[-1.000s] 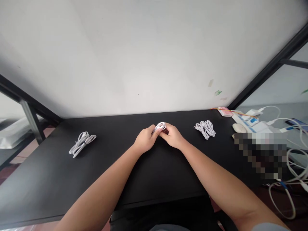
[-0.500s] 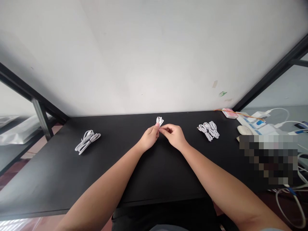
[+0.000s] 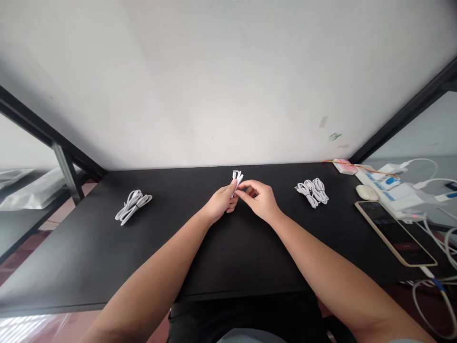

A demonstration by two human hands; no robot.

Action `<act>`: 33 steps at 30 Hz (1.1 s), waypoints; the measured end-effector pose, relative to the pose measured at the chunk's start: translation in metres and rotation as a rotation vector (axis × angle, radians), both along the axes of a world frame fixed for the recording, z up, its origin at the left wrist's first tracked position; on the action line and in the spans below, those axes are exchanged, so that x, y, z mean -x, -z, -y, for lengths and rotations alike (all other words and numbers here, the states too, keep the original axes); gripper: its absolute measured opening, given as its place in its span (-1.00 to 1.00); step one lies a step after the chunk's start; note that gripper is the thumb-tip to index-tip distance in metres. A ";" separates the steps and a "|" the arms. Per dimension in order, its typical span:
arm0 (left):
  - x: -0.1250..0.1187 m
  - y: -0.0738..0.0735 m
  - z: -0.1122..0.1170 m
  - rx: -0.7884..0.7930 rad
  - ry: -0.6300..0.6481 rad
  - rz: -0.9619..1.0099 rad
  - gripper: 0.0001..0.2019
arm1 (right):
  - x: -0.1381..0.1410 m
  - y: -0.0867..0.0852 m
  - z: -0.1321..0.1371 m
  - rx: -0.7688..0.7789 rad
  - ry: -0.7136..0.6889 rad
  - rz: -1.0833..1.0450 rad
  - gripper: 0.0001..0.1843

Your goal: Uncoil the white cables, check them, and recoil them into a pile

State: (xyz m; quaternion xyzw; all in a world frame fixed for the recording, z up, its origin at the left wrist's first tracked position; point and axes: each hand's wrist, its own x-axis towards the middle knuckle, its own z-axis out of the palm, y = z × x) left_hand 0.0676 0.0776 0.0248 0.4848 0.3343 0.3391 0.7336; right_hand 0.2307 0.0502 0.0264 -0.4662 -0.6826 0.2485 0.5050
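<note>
A folded white cable (image 3: 238, 177) is bunched up at the middle of the black table, held above its surface. My left hand (image 3: 222, 202) is closed around the lower part of the bundle, thumb on top, with the loops and a plug end sticking up past it. From the right, my right hand (image 3: 260, 199) pinches at the same bundle with thumb and forefinger; whether a tie lies between those fingertips is too small to tell. Off to the left lies a tied white cable bundle (image 3: 133, 206). More tied white cables (image 3: 312, 192) lie to the right of my right hand.
The black table (image 3: 271, 267) backs onto a white wall (image 3: 214, 85). Along its right side are a phone (image 3: 396, 233) on a charging cord, a white mouse (image 3: 367, 192), a pink-and-white box (image 3: 344, 166) and a power strip (image 3: 380, 185) with chargers and trailing cords.
My left hand has turned slightly, and the cable's plug end shows more clearly above it. My right hand stays pinching beside it. The camera view has shifted a little.
</note>
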 end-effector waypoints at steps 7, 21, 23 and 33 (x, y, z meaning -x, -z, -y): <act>0.000 0.001 -0.001 -0.009 0.023 0.007 -0.48 | 0.003 -0.002 0.001 0.046 -0.003 -0.031 -0.84; 0.001 0.000 0.003 -0.378 0.002 -0.434 -0.40 | 0.004 -0.007 0.005 0.001 0.041 0.159 -0.88; 0.000 -0.001 0.004 -0.425 -0.038 -0.468 -0.42 | 0.005 -0.008 0.006 -0.035 0.057 0.193 -0.85; -0.003 0.006 0.005 -0.552 -0.285 -0.411 -0.59 | 0.000 -0.003 0.002 -0.018 0.022 0.183 -0.95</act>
